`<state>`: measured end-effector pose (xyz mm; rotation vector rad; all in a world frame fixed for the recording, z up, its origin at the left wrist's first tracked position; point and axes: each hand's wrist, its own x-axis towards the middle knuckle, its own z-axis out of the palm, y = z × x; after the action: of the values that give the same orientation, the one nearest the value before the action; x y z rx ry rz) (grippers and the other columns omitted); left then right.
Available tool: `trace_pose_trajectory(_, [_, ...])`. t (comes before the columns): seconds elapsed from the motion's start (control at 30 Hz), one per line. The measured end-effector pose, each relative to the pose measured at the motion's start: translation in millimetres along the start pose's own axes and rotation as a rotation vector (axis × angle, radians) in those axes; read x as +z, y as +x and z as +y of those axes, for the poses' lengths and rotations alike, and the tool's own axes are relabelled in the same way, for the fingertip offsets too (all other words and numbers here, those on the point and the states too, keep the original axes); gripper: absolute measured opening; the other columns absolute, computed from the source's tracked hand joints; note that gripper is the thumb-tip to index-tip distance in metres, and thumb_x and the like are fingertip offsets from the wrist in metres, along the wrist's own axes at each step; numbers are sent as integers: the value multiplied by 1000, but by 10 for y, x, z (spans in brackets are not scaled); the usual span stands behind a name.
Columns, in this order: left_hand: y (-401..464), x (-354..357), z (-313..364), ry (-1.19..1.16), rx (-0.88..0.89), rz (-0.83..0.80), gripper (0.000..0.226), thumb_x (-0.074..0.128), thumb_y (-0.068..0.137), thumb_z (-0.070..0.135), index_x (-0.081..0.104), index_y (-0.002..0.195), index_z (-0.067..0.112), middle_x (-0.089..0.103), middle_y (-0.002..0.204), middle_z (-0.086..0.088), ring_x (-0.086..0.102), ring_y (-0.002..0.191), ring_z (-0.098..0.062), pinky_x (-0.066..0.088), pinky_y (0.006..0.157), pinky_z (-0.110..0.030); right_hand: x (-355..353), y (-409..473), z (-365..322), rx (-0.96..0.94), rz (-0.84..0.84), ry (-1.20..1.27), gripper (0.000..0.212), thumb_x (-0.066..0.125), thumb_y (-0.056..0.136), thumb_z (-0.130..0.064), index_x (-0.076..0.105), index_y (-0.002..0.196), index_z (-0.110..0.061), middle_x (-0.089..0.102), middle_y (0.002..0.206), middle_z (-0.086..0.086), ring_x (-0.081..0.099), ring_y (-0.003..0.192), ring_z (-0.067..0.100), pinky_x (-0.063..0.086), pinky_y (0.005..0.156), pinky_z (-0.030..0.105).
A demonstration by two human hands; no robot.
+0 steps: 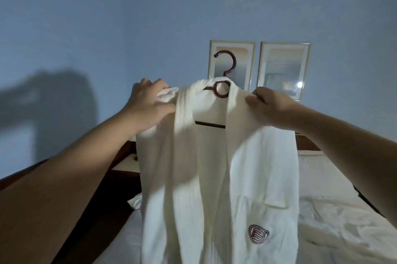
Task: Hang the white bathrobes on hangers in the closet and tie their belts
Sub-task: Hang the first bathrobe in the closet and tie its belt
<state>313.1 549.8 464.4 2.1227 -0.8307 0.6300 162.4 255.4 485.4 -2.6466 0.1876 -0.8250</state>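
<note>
A white bathrobe hangs in front of me on a dark red plastic hanger, held up in the air above the bed. The hanger's hook and ring show above the collar, and its bar shows inside the open neck. My left hand grips the robe's left shoulder, fingers curled over bunched fabric. On the other side my right hand pinches the right shoulder at the collar edge. An embroidered red emblem sits on the robe's lower right front below a pocket. No belt shows.
A bed with white sheets lies below and to the right. A dark wooden headboard and a white-topped bedside stand sit behind the robe. Two framed pictures hang on the blue wall. No closet is in view.
</note>
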Motion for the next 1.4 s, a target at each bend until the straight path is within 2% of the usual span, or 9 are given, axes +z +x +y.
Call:
trace_pose_trajectory(0.1, [48, -488, -35, -555, -167, -195, 54, 76, 70, 52, 74, 107, 13, 69, 102, 1, 66, 105, -22, 42, 89, -34, -94, 19, -285, -47, 25, 3, 31, 43, 106, -40, 55, 89, -18, 61, 84, 5, 58, 77, 23, 45, 65, 35])
trace_pose_trajectory(0.27, [58, -887, -246, 168, -125, -316, 28, 73, 87, 33, 60, 70, 16, 52, 55, 13, 46, 51, -4, 32, 51, -25, 99, 113, -768, -165, 60, 32, 28, 44, 106, -39, 51, 86, -21, 60, 80, 0, 58, 77, 19, 43, 64, 35])
trace_pose_trajectory(0.4, [23, -1170, -445, 349, -23, 20, 37, 59, 75, 45, 42, 59, 16, 46, 63, 5, 49, 66, -21, 37, 59, -33, 282, 280, -1194, -207, 133, 64, 30, 46, 106, -36, 48, 84, -16, 58, 76, 1, 55, 71, 19, 38, 57, 33])
trace_pose_trajectory(0.5, [-75, -1319, -541, 546, 10, 181, 33, 58, 86, 43, 53, 74, 12, 47, 94, -3, 48, 100, -31, 48, 82, -42, 388, 358, -1489, -230, 171, 82, 28, 46, 106, -37, 48, 85, -18, 58, 75, 0, 53, 68, 13, 34, 54, 32])
trace_pose_trajectory(0.6, [-172, -1470, -509, 595, 48, 307, 28, 58, 90, 39, 57, 88, 11, 49, 104, -11, 49, 102, -36, 45, 79, -43, 448, 379, -1765, -264, 165, 126, 28, 49, 104, -38, 52, 87, -16, 59, 76, -1, 53, 67, 12, 35, 54, 29])
trace_pose_trajectory(0.83, [-412, -1780, -583, 437, 238, 161, 14, 48, 98, 21, 37, 88, 19, 47, 68, 5, 45, 66, -29, 30, 55, -39, 574, 242, -2114, -369, 66, 193, 22, 56, 101, -36, 61, 92, -17, 65, 82, -2, 60, 77, 16, 44, 62, 26])
trace_pose_trajectory(0.97, [-792, -1942, -853, 318, 38, 80, 36, 48, 92, 53, 43, 79, 20, 46, 58, 4, 38, 53, -17, 34, 55, -35, 505, 97, -2049, -374, 43, 274, 21, 61, 99, -36, 64, 90, -18, 66, 80, -3, 57, 71, 10, 45, 63, 26])
trace_pose_trajectory(1.2, [-1298, -1989, -408, 509, -116, 101, 51, 43, 100, 57, 48, 71, 16, 61, 69, 1, 62, 74, -29, 50, 68, -38, 492, -203, -1908, -436, -31, 347, 22, 65, 99, -35, 61, 84, -18, 59, 72, -8, 51, 63, 8, 43, 60, 27])
trace_pose_trajectory(1.4, [-1467, -2389, 194, 950, -51, 270, 36, 42, 104, 50, 63, 102, 20, 70, 97, -9, 65, 93, -37, 40, 67, -35, 433, -280, -1980, -553, -86, 280, 41, 67, 96, -39, 56, 81, -3, 50, 67, -2, 40, 57, 10, 34, 51, 17])
